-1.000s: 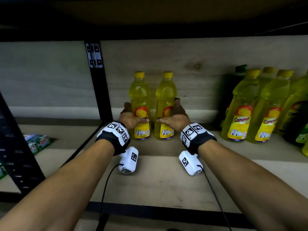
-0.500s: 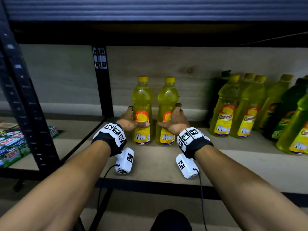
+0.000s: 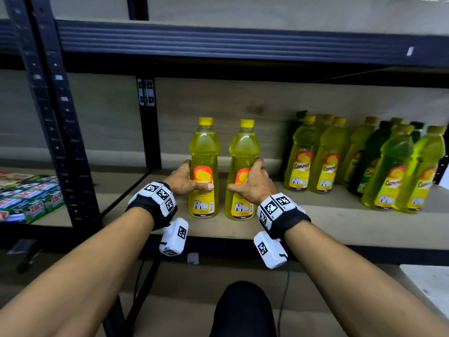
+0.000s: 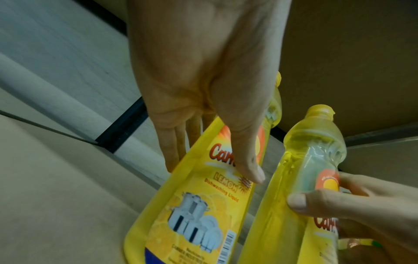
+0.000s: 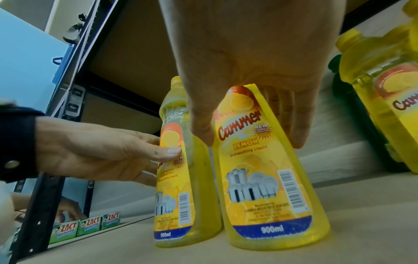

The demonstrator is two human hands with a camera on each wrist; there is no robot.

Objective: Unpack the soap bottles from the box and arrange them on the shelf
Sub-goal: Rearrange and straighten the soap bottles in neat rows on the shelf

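Note:
Two yellow lemon soap bottles stand upright side by side on the wooden shelf (image 3: 315,224). My left hand (image 3: 192,177) holds the left bottle (image 3: 204,152) at its label, thumb across the front and fingers behind. My right hand (image 3: 250,178) holds the right bottle (image 3: 244,149) the same way. In the left wrist view my left hand (image 4: 213,170) has its thumb on the left bottle (image 4: 196,205), beside the right bottle (image 4: 294,196). The right wrist view shows my right hand (image 5: 251,140) straddling the right bottle (image 5: 267,178); the left bottle (image 5: 176,187) is close beside it.
Several yellow and green soap bottles (image 3: 323,161) crowd the shelf to the right. A black upright post (image 3: 148,122) stands at the back left, with green boxes (image 3: 26,203) on the neighbouring shelf. The upper shelf beam (image 3: 243,42) hangs overhead. My knee (image 3: 243,310) is below.
The head view has drawn back and risen, so the shelf's front edge and upper beam now show. Both hands stay on their upright bottles.

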